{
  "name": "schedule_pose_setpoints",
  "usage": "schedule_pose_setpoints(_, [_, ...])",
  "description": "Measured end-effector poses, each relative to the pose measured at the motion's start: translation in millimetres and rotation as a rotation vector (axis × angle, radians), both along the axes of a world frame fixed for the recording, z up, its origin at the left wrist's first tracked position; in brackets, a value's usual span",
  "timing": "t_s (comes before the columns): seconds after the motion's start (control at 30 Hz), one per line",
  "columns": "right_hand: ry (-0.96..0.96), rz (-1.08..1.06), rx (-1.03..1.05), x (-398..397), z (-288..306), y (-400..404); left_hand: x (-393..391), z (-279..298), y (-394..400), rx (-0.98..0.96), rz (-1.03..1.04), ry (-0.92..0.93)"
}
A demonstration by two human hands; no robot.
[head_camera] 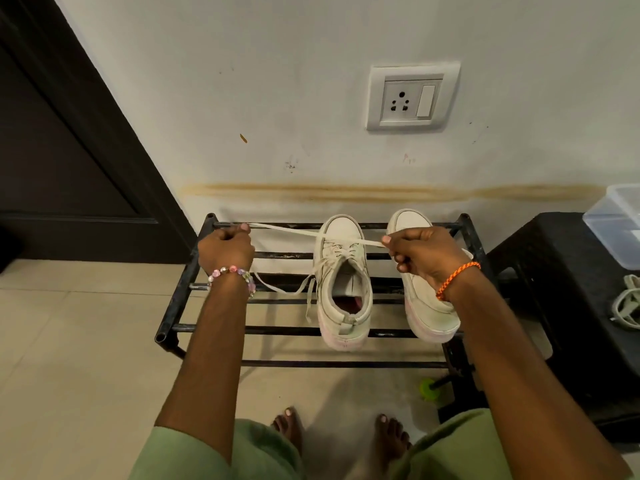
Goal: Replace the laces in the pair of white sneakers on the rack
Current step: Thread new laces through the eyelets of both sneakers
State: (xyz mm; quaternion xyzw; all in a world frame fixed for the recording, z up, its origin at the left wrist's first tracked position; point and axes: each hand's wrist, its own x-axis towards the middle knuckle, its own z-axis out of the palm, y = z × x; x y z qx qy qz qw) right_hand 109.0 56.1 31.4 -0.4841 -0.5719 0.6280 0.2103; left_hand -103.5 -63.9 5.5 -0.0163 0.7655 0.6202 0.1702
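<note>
Two white sneakers stand on a black metal rack (180, 303), toes toward the wall. The left sneaker (343, 289) has a loose off-white lace (298, 232) threaded through its eyelets. My left hand (225, 249) grips one stretch of that lace above the rack's back left bar. My right hand (424, 254) pinches the other stretch above the right sneaker (427, 313) and hides its top. The lace runs taut between both hands across the left sneaker's toe. Slack lace ends hang over the left sneaker's left side.
A dark door (62, 140) stands at the left. A black stool (568, 271) at the right carries a clear plastic box (616, 223) and a bundle of pale laces (627, 306). A wall socket (412, 98) sits above. My bare feet (391, 434) stand on the tiled floor.
</note>
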Motion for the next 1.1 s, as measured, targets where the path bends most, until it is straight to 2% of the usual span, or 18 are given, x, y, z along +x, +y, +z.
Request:
schedule_pose_setpoints(0.17, [0.040,-0.002,-0.116,-1.0,2.9,-1.1,2.0,-3.7,2.0,-0.076,0.052,0.054])
schedule_pose_setpoints(0.27, [0.072,-0.040,-0.226,0.3,7.9,-3.0,4.0,-4.9,4.9,-0.078,-0.012,0.092])
schedule_pose_setpoints(0.37, [0.037,0.010,-0.128,-2.0,9.3,-7.3,17.6,-1.3,10.2,-0.117,-0.279,0.317])
schedule_pose_setpoints(0.4, [0.022,0.032,-0.065,-2.8,8.4,-8.8,24.2,0.6,13.7,-0.071,-0.397,0.397])
schedule_pose_setpoints(0.47, [-0.013,0.058,0.089,-5.3,6.0,-10.4,42.9,7.6,19.9,0.047,-0.655,0.438])
schedule_pose_setpoints(0.53, [-0.027,0.082,0.228,-8.8,4.4,-10.7,56.9,7.5,23.7,0.076,-0.837,0.463])
schedule_pose_setpoints(0.67, [0.063,0.118,0.280,-14.2,1.9,-11.3,64.0,-0.7,27.9,-0.016,-0.911,0.600])
schedule_pose_setpoints(0.77, [0.096,0.083,0.232,-17.1,-0.1,-12.7,60.8,1.5,26.8,0.041,-0.888,0.481])
schedule_pose_setpoints(0.87, [0.082,0.067,0.214,-21.9,-4.0,-13.6,60.2,2.1,26.7,0.017,-0.835,0.419])
schedule_pose_setpoints(1.1, [-0.073,0.071,0.394,-26.0,-10.7,-16.1,56.9,5.7,25.5,0.028,-0.767,0.265])
